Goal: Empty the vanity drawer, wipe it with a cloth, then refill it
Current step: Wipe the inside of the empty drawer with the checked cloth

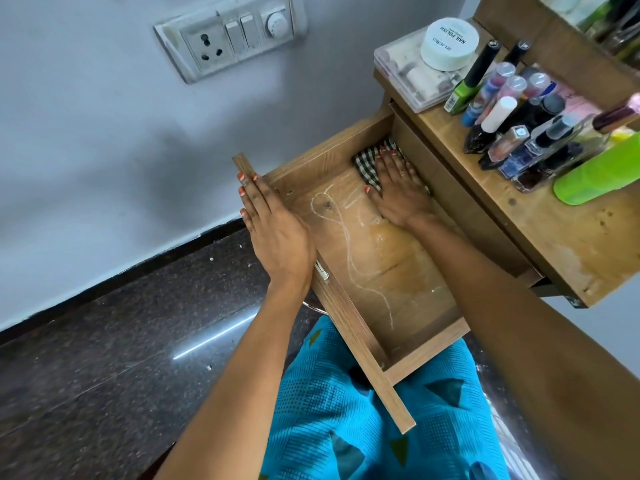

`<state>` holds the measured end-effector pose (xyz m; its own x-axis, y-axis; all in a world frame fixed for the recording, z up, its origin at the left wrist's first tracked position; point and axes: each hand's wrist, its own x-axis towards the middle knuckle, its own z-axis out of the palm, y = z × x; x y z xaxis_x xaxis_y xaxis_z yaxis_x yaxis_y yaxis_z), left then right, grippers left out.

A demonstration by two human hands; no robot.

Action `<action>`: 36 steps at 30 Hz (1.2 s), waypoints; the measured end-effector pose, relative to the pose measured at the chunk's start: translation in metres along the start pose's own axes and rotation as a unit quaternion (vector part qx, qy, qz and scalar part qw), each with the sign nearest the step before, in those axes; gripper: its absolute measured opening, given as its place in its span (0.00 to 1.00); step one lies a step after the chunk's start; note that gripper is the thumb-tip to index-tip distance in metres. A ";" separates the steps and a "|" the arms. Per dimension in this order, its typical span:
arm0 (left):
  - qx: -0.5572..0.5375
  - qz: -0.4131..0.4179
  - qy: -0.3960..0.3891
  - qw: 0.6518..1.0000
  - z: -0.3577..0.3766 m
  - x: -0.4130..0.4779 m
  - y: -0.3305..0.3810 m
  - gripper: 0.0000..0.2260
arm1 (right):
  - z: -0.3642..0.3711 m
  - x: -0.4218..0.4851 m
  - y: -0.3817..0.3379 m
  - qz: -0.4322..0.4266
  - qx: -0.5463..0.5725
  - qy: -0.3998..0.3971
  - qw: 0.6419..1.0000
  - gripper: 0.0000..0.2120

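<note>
The wooden vanity drawer [349,317] is pulled out over my lap, and nothing lies in it but the cloth. White chalky streaks and pale smears mark its bottom. A black-and-white checked cloth [369,164] lies at the drawer's far inner end. My right hand [398,192] presses flat on the cloth with its fingers spread. My left hand [273,230] lies flat along the drawer's front panel, fingers straight, near a small metal handle [322,270].
On the vanity top [554,233] stand several nail polish bottles [519,133], a green bottle [602,171], a white nail polish remover tub [449,41] and a clear plastic box [405,74]. A wall socket plate [228,39] is on the grey wall. Dark stone floor lies to the left.
</note>
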<state>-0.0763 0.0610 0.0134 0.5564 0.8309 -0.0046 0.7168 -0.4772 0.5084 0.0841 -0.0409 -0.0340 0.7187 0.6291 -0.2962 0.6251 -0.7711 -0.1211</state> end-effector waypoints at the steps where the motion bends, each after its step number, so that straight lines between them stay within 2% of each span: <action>1: 0.000 -0.001 0.000 1.000 0.000 0.000 0.000 0.26 | 0.001 -0.005 0.001 0.000 -0.002 -0.002 1.000 0.29; 8: 0.010 0.002 0.000 1.000 0.001 0.000 -0.001 0.25 | 0.019 -0.054 0.006 0.014 -0.010 -0.016 1.000 0.29; 22: 0.009 -0.002 -0.008 1.000 0.000 0.001 0.000 0.25 | -0.004 0.012 0.002 -0.007 0.018 -0.003 1.000 0.28; 29: 0.001 -0.005 0.001 1.000 0.002 -0.001 0.000 0.25 | 0.000 0.008 -0.005 -0.010 0.006 0.012 1.000 0.27; 36: -0.009 -0.008 0.009 1.000 0.003 0.001 0.000 0.25 | 0.013 -0.010 -0.044 -0.057 -0.015 0.031 0.998 0.26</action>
<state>-0.0749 0.0607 0.0112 0.5378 0.8430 0.0024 0.7174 -0.4592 0.5239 0.0450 -0.0144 -0.0382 0.6585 0.7186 -0.2234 0.7127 -0.6908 -0.1214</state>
